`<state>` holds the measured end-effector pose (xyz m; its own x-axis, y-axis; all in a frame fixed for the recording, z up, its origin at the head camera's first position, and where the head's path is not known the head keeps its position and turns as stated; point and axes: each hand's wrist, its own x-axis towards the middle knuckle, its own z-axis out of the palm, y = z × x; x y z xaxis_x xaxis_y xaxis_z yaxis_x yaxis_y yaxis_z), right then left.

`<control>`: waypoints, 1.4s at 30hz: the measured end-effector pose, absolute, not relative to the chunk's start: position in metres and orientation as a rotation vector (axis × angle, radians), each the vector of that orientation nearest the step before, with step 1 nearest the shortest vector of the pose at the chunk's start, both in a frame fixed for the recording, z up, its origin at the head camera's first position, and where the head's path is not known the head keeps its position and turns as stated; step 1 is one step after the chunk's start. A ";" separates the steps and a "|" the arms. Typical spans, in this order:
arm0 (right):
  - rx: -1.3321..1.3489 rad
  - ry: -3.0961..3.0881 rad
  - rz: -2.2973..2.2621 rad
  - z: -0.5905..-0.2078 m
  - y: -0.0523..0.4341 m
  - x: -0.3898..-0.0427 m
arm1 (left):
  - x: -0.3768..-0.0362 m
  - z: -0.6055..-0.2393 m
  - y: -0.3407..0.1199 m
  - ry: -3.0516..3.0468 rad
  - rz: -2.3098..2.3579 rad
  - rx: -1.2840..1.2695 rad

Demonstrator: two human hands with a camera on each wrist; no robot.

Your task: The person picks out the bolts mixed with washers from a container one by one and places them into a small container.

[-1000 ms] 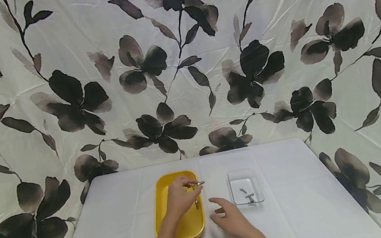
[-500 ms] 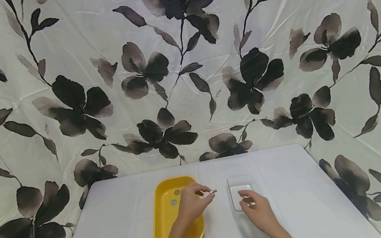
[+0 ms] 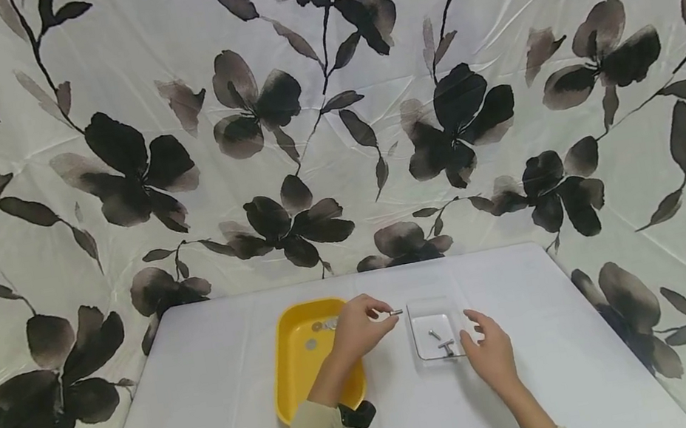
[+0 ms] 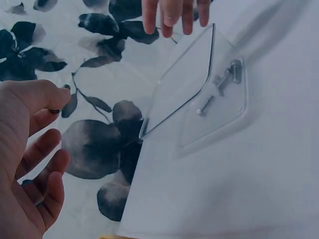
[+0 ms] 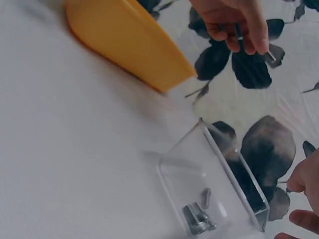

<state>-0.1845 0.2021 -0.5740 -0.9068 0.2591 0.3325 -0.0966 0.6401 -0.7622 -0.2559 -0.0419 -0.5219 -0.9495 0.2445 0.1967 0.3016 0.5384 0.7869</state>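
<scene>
While pinched: short metal bolt (image 3: pixel 397 312), held by left hand (image 3: pixel 361 329)
Box: clear plastic box (image 3: pixel 435 335), rectangular
Right hand (image 3: pixel 490 351): relaxed, nothing held

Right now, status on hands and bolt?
Left hand pinches a bolt beside the clear tray. Right hand open at the tray's right edge. Nothing between.

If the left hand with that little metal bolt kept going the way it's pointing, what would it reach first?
Probably the clear container: the left hand holds the bolt pointing rightwards, just short of its near rim, though height is hard to judge.
</scene>
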 end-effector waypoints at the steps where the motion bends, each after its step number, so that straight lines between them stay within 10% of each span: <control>1: -0.142 -2.468 1.179 -0.575 0.203 -0.185 | -0.258 -0.522 -0.040 -2.701 -1.399 -0.488; 42: -0.238 -2.578 1.495 -0.604 0.210 -0.194 | -0.292 -0.559 0.012 -2.829 -1.439 -0.448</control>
